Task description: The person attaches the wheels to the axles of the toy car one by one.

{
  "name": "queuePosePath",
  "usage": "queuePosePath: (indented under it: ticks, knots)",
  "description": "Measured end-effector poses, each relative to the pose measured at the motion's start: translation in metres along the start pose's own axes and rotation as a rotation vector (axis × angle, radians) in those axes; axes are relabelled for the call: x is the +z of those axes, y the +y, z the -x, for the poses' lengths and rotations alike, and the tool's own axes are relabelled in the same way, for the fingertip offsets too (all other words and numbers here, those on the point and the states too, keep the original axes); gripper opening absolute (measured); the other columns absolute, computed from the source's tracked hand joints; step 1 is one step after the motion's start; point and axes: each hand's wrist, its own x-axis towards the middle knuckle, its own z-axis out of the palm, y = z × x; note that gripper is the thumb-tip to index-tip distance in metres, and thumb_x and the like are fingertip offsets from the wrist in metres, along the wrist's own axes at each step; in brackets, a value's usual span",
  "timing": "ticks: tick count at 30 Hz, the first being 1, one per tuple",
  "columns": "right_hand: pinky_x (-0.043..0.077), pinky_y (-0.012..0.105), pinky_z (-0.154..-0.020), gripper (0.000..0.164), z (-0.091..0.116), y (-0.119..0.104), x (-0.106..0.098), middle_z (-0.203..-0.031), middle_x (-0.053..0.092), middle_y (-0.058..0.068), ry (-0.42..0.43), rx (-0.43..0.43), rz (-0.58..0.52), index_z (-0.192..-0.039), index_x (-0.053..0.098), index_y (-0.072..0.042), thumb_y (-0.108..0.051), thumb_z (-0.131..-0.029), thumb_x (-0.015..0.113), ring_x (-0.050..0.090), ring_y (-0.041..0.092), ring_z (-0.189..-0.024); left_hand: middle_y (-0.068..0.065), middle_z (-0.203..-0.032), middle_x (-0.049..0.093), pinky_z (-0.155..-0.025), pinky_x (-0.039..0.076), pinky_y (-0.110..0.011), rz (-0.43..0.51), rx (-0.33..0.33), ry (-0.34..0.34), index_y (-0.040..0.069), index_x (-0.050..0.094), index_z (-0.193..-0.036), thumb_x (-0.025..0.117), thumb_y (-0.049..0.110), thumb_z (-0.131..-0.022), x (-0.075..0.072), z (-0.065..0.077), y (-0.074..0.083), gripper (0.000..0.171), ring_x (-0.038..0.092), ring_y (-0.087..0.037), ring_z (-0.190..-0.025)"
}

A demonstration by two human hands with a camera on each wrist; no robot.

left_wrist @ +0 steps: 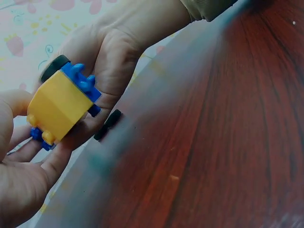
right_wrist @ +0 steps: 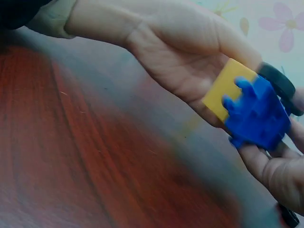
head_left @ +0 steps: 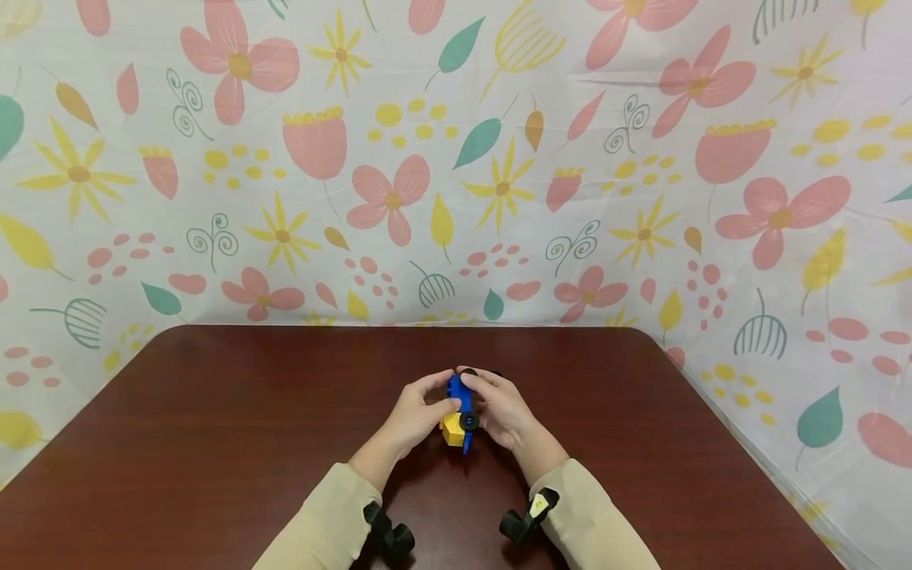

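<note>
A toy car of blue and yellow building blocks [head_left: 453, 430] with black wheels is held up between both hands above the table. My left hand [head_left: 416, 415] pinches its left side, with the thumb across the blue part. On the other side my right hand [head_left: 507, 413] grips it, thumb near the far wheel. One black wheel [head_left: 469, 420] faces up at the near end. In the left wrist view the sloped yellow block [left_wrist: 61, 107] faces the camera. The right wrist view shows the blue end [right_wrist: 259, 114] with small knobs. Fingers hide part of the car.
The dark brown table [head_left: 214, 427] spreads around the hands, its far edge against a flower-printed cloth [head_left: 392, 198]. Another black round piece [left_wrist: 108, 125] shows beyond the hands; whether it is attached to the car, I cannot tell. Wrist cameras [head_left: 527, 516] hang below the sleeves.
</note>
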Motion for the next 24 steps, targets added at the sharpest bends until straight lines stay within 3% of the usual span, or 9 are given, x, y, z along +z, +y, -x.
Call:
queuePosePath:
  ticks: [7, 14, 17, 24]
  knots:
    - [0.054, 0.032, -0.078, 0.049, 0.0019, -0.0027, 0.0056, -0.129, 0.056, 0.015, 0.017, -0.013, 0.021, -0.138, 0.049, -0.010, -0.030, -0.094, 0.058, 0.063, 0.018, -0.094, -0.015, -0.142, 0.044, -0.084, 0.054, -0.032, 0.002, -0.008, 0.006, 0.013, 0.042, -0.143, 0.063, 0.020, -0.090, -0.0004, 0.0000, 0.0046, 0.058, 0.061, -0.024, -0.104]
    - [0.049, 0.033, -0.087, 0.046, 0.0013, -0.0062, 0.0041, -0.138, 0.047, 0.008, -0.050, -0.003, -0.083, -0.140, 0.043, -0.008, -0.027, -0.099, 0.047, 0.053, 0.022, -0.111, -0.015, -0.140, 0.046, -0.082, 0.054, -0.031, -0.001, 0.009, 0.017, 0.013, 0.043, -0.142, 0.064, 0.019, -0.090, -0.0006, -0.0011, 0.0049, 0.057, 0.061, -0.023, -0.103]
    - [0.048, 0.031, -0.088, 0.044, 0.0015, -0.0075, 0.0043, -0.136, 0.049, 0.002, -0.068, -0.007, -0.127, -0.141, 0.041, -0.009, -0.026, -0.100, 0.045, 0.053, 0.018, -0.109, -0.017, -0.137, 0.048, -0.083, 0.054, -0.032, 0.000, 0.023, 0.027, 0.012, 0.043, -0.143, 0.064, 0.019, -0.090, -0.0013, -0.0007, 0.0049, 0.057, 0.060, -0.025, -0.105]
    - [0.047, 0.030, -0.084, 0.041, 0.0020, -0.0090, 0.0011, -0.114, 0.061, -0.010, -0.106, 0.026, -0.184, -0.142, 0.039, -0.013, -0.025, -0.102, 0.040, 0.053, 0.016, -0.098, -0.017, -0.136, 0.048, -0.084, 0.054, -0.032, 0.012, 0.024, 0.030, 0.011, 0.043, -0.142, 0.064, 0.018, -0.089, -0.0025, -0.0003, 0.0032, 0.058, 0.061, -0.026, -0.105]
